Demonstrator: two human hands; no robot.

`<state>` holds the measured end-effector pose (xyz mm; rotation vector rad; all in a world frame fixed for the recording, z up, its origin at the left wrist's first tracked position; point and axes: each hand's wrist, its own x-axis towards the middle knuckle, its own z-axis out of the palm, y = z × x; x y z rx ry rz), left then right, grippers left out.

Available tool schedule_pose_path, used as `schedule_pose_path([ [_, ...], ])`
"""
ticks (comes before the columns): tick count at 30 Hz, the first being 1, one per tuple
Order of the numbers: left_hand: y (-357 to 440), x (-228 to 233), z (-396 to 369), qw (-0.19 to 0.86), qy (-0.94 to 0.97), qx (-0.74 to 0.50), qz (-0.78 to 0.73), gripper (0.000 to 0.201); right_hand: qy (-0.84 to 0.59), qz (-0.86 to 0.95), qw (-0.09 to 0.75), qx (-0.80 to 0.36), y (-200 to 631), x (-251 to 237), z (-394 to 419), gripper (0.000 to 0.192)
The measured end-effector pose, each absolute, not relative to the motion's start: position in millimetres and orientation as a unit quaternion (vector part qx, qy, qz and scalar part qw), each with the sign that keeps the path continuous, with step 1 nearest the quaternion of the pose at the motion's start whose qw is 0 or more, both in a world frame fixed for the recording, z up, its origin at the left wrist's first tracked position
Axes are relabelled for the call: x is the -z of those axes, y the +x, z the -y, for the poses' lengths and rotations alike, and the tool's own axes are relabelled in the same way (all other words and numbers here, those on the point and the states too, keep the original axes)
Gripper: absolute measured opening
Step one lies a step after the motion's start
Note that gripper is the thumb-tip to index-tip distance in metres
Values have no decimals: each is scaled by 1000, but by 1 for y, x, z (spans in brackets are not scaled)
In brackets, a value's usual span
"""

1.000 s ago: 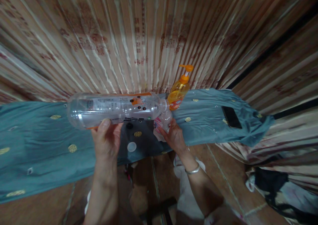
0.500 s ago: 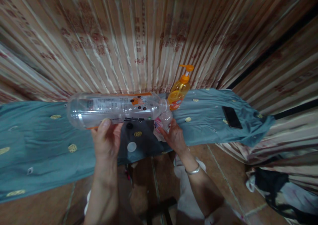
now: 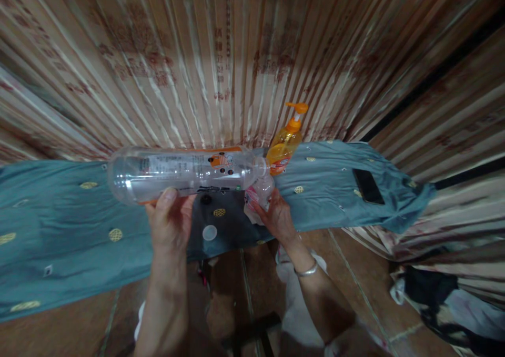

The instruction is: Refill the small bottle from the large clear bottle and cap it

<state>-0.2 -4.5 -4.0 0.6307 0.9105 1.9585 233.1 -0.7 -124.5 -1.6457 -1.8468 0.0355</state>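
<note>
A large clear plastic bottle (image 3: 177, 173) lies sideways in the air, its neck pointing right. My left hand (image 3: 169, 217) is closed around its underside, thumb in front. In my right hand (image 3: 277, 217) is a smaller clear plastic bottle (image 3: 260, 191) with a pink label, held below the large bottle's mouth. The two necks meet or overlap; whether liquid passes between them I cannot make out. Just behind them stands a pump bottle (image 3: 283, 149) of yellow-orange liquid with an orange pump head. A round whitish lid (image 3: 209, 233) lies on the cloth under the large bottle.
A teal cloth with yellow motifs (image 3: 79, 231) covers the long narrow table. A dark phone (image 3: 368, 186) lies toward its right end. Behind hangs a pleated, patterned curtain (image 3: 189, 57). A small black cap-like thing (image 3: 205, 199) sits near the lid. Tiled floor (image 3: 347, 273) shows below.
Almost nothing differs. The large bottle has shifted very slightly to the right, and both hands keep their hold.
</note>
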Motion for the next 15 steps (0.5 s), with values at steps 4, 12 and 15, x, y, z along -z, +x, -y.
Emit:
schedule_pose_path([
  [4, -1, 6, 4, 430, 258, -786, -362, 47, -626, 706, 333, -8, 234, 126, 1, 58],
  [12, -3, 4, 4, 428, 277, -780, -364, 49, -631, 703, 327, 2, 232, 130, -1, 61],
  [15, -4, 5, 5, 434, 304, -770, -355, 44, -628, 705, 330, -3, 233, 129, 0, 60],
])
